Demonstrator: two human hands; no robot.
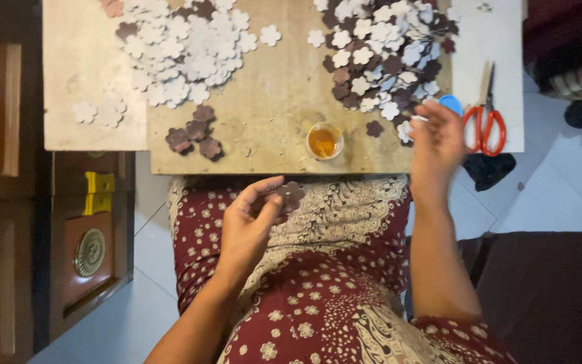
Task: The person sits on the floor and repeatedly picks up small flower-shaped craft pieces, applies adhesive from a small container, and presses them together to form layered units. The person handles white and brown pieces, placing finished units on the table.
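Brown flower cutout [291, 195] in left hand [250, 226], above patterned lap.

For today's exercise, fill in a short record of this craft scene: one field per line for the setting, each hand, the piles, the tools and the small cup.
Setting: wooden board over the person's lap
Left hand: holds a brown flower cut-out above the lap
Right hand: reaches to the edge of the mixed flower pile, a small white piece at its fingertips
Other piles: white flower pile; small brown flower group
Tools: red-handled scissors on the white sheet, right
Cup: small cup of amber liquid, front edge
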